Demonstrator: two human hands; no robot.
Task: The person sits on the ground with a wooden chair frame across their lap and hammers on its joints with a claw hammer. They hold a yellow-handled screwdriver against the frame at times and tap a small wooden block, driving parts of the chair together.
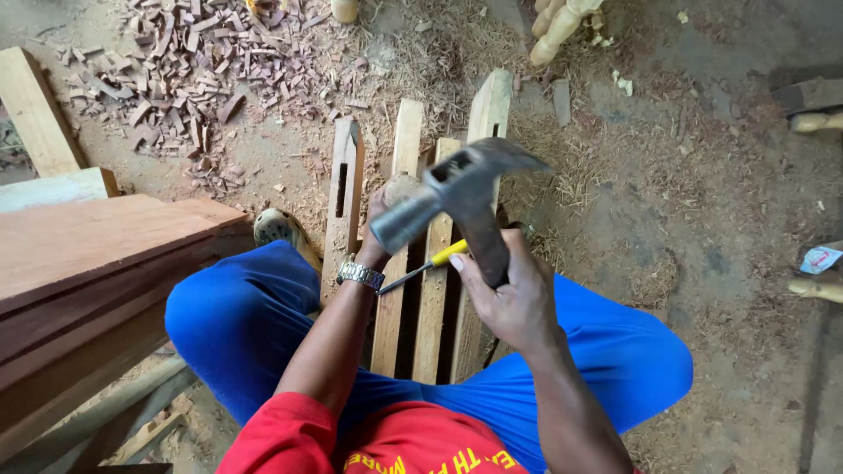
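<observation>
My right hand grips the dark handle of a steel claw hammer, raised with its head over the slats. My left hand, with a metal wristwatch on the wrist, is closed around a wooden-handled tool, likely a chisel, standing on a slat; its blade is hidden. Several pale wooden slats lie side by side between my blue-trousered knees. The leftmost slat has a long mortise slot. A yellow-handled screwdriver rests across the slats under the hammer.
A stack of reddish planks sits at the left. A heap of small wood chips covers the ground at the top left. Pale turned wooden legs lie at the top. Sawdust and shavings cover the dirt floor.
</observation>
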